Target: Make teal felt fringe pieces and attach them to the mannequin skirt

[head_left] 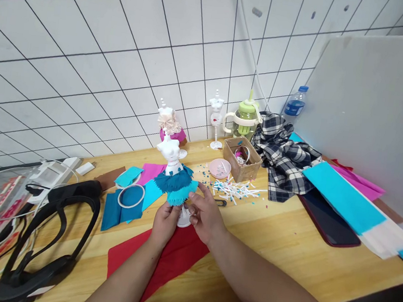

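A small white dress-form mannequin [170, 153] stands in front of me, with a dark teal ruffled paper skirt [174, 181] round its waist. Below that ruffle hangs a pleated strip of light blue crepe paper [179, 195]. My left hand [165, 222] pinches the strip's lower left edge, fingers closed. At the strip's right end, my right hand [208, 213] has its thumb and forefinger closed on the paper, the other fingers curled. The mannequin's white base [184, 218] shows between my hands, partly covered. Red paper [174, 264] lies under my wrists.
Teal paper with a white tape ring [131, 196] lies left, near a black head strap [48, 245] and cables. Behind are two other mannequins [217, 116], a pink dish [220, 168], a cardboard box [242, 160], and white paper strips [237, 190]. A phone [328, 221] lies right.
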`<state>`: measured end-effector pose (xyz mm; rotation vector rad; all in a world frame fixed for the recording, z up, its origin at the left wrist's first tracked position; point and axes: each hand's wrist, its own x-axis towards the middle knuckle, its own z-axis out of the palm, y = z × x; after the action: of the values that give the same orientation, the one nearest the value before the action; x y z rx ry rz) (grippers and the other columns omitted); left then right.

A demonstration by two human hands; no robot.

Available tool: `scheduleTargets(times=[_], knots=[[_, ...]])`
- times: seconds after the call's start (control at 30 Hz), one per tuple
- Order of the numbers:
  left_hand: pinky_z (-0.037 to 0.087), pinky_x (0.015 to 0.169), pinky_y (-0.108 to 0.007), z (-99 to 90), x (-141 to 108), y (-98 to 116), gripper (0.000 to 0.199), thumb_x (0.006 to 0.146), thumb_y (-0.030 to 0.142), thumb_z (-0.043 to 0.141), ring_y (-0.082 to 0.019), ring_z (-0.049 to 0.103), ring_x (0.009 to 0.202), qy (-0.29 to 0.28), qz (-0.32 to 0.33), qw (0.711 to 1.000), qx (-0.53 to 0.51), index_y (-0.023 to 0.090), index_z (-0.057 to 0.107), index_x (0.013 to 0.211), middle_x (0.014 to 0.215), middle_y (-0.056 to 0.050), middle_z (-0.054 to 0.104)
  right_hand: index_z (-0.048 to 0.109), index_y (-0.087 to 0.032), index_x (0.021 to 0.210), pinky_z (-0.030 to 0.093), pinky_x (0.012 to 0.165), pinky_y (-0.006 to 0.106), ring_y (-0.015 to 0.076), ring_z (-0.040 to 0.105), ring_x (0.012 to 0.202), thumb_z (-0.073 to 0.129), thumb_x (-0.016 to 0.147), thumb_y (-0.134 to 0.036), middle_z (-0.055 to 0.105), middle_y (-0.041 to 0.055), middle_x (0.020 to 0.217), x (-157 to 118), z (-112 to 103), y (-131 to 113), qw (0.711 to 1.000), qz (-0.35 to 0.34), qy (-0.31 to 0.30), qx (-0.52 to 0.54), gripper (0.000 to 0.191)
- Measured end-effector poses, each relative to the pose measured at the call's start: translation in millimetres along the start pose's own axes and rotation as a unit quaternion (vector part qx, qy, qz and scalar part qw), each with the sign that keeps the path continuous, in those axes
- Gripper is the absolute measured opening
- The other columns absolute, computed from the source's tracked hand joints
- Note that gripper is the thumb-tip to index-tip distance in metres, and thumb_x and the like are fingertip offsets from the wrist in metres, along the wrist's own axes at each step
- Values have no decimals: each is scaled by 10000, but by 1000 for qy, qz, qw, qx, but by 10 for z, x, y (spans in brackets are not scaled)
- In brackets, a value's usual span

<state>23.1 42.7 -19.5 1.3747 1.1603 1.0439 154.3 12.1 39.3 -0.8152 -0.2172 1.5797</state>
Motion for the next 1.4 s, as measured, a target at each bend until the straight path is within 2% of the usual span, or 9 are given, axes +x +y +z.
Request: scheduleTargets(times=[0.2, 0.43, 0.57, 0.67, 0.73, 1.03, 1.13, 1.27, 1.4], knots=[[457, 587, -258, 3, -25, 32, 329, 783, 491, 623, -158, 559, 614, -11, 7, 1000, 3, 162, 628, 771, 666, -10, 636, 406, -246, 1248, 253, 332, 141, 52, 377, 439, 722, 616, -233, 501, -101, 631, 4, 12, 35, 998, 3, 38, -47, 706], [456, 578, -247, -4, -17, 33, 357, 813, 505, 598, -146, 559, 607, -18, -5, 1000, -16, 150, 632, 825, 704, -14, 647, 416, -289, 1261, 304, 335, 140, 72, 496, 527, 740, 669, -323, 587, -44, 814, -25, -68, -30, 999, 26, -22, -15, 676], [497, 743, -300, -21, 7, -27, 378, 806, 498, 616, -194, 632, 766, -18, -13, 999, -41, 149, 672, 941, 821, -47, 702, 448, -283, 1225, 278, 338, 133, 59, 511, 516, 729, 697, -359, 615, -13, 912, 15, -90, -55, 998, 49, -8, 35, 602], [461, 906, -346, -13, 16, -11, 401, 784, 502, 640, -242, 639, 954, -27, -1, 999, -19, 145, 702, 954, 934, -82, 725, 443, -277, 1224, 258, 344, 131, 40, 476, 483, 755, 679, -327, 606, -26, 874, 21, -79, -68, 999, 33, 0, 40, 629], [449, 931, -355, -2, 14, 21, 396, 783, 501, 643, -245, 638, 963, -35, 7, 999, -6, 142, 708, 938, 942, -81, 727, 433, -276, 1230, 251, 347, 134, 41, 460, 474, 765, 671, -329, 592, -43, 818, 11, -69, -68, 999, 30, -8, 28, 652], [508, 693, -307, 58, -24, 27, 349, 852, 479, 561, -201, 640, 733, -115, -7, 992, -54, 152, 671, 908, 787, -58, 696, 435, -254, 1201, 192, 353, 131, 28, 328, 421, 779, 594, -239, 480, -114, 615, 10, -18, -22, 1000, -3, -2, -1, 697], [505, 697, -304, 51, -36, 8, 356, 836, 502, 568, -206, 630, 751, -100, 12, 995, -22, 165, 677, 870, 780, -55, 693, 457, -257, 1168, 193, 352, 139, 30, 327, 414, 755, 598, -224, 469, -117, 607, -1, -27, -33, 1000, -4, 2, -9, 643], [499, 716, -296, 26, -38, 3, 373, 813, 520, 587, -214, 624, 805, -54, 33, 998, 20, 164, 681, 875, 806, -50, 699, 468, -279, 1179, 257, 369, 155, 63, 468, 484, 732, 632, -271, 554, -78, 693, -32, -50, -72, 999, 15, -20, 26, 607], [496, 730, -307, 7, -32, -25, 368, 835, 505, 562, -205, 620, 772, -73, 24, 997, 15, 157, 666, 896, 841, -57, 700, 498, -253, 1147, 214, 358, 148, 45, 417, 443, 727, 635, -287, 536, -83, 653, -16, -52, -55, 999, 30, -13, 39, 561]])
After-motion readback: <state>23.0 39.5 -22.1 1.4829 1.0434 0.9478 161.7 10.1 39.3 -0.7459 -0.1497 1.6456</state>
